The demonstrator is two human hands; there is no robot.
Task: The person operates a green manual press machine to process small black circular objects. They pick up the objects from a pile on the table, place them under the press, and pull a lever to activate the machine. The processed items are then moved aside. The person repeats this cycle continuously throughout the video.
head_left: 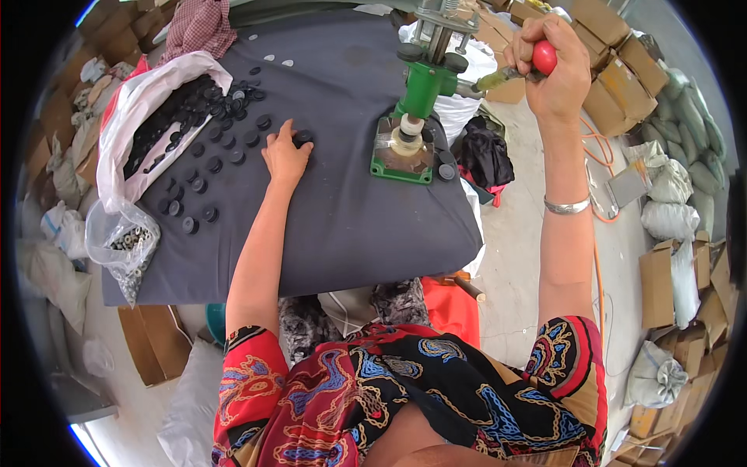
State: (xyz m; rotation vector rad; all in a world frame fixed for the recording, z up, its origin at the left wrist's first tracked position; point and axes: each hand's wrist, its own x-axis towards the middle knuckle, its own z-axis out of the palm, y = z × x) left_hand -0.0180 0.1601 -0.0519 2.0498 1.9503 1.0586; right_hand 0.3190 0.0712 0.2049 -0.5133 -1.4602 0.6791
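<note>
My left hand (286,158) reaches over the dark cloth of the table, its thumb and forefinger around a black round cap (303,137). More black round caps (215,164) lie scattered to its left. Up at the right, my right hand (551,62) is wrapped round the lever of a green hand press (421,92); the lever's red knob (545,57) shows between the fingers. A pale round piece (408,134) sits under the press ram, above the green-edged base (401,174). One black cap (446,171) lies beside the base's right corner.
A white bag (117,148) spills black caps at the table's left. In front of it, a clear plastic bag (124,245) holds small metal pieces. Cardboard boxes (618,89) and filled sacks (692,128) crowd the right. An orange hose (597,268) runs along the floor.
</note>
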